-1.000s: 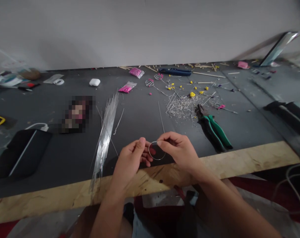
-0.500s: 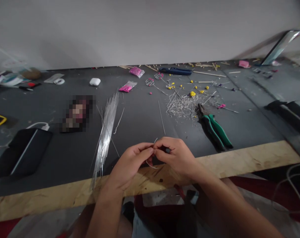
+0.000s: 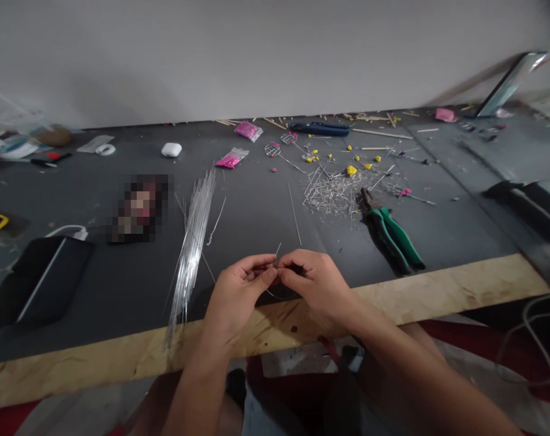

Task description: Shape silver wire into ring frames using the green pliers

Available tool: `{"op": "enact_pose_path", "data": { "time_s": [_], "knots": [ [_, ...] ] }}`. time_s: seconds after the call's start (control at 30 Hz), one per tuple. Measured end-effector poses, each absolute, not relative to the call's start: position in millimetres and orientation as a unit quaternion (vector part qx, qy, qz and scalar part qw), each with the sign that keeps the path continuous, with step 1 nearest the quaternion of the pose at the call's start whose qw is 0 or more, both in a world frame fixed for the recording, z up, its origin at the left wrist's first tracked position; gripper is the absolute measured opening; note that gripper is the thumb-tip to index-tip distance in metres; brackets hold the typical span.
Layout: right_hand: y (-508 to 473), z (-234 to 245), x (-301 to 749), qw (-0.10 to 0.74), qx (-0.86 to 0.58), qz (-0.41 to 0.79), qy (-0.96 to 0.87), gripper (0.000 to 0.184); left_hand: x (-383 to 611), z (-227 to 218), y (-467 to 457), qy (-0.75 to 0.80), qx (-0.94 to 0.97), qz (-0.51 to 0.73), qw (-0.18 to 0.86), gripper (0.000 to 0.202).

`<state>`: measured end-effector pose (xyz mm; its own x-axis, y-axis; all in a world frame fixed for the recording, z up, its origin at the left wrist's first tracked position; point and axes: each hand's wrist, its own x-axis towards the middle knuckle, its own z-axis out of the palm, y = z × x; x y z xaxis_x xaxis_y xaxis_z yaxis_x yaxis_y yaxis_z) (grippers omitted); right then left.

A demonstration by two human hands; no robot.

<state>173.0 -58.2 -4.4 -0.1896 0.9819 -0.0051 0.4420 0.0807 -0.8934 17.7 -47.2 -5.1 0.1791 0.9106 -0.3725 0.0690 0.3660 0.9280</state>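
Observation:
A thin metal wire (image 3: 279,248) is pinched between both hands, just above the front edge of the table. My left hand (image 3: 242,292) holds it between thumb and fingertips. My right hand (image 3: 314,280) grips it from the other side, its fingertips almost touching those of the left. One end of the wire sticks up past the fingers and a curved part hangs below them; the middle is hidden. Left of my hands lies a bundle of straight wires (image 3: 193,236). A single straight wire (image 3: 294,213) and a short wire with a coiled end (image 3: 216,221) lie in front.
Green-handled pliers (image 3: 395,239) lie right of my hands, beside a pile of wire clippings (image 3: 331,191). Behind are yellow lumps (image 3: 351,171), pink packets (image 3: 232,158) and a dark blue cutter (image 3: 320,129). A black device (image 3: 39,281) sits at left. A wooden strip (image 3: 438,287) edges the table.
Both hands have shifted slightly left, and the wire's upper end stands a little higher above the fingertips. The left fingers are straighter. Both hands keep hold of the wire.

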Motion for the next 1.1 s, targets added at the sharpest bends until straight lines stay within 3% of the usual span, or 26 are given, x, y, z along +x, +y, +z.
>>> {"op": "enact_pose_path", "data": {
  "time_s": [0.37,0.5,0.63,1.1],
  "knots": [
    [-56,-2,173,0.363,-0.547,0.390,-0.645,0.018,26,-3,-54,0.585,0.533,0.401,0.462,0.020],
    [-54,-3,174,0.393,-0.553,0.377,-0.631,0.014,30,-3,-54,0.572,0.528,0.408,0.477,0.027],
    [-56,-5,173,0.399,-0.552,0.382,-0.624,0.014,30,-4,-53,0.574,0.530,0.382,0.493,0.018],
    [-58,-3,169,0.405,-0.560,0.443,-0.572,0.018,29,-4,-57,0.564,0.624,0.388,0.376,0.015]
  ]
}}
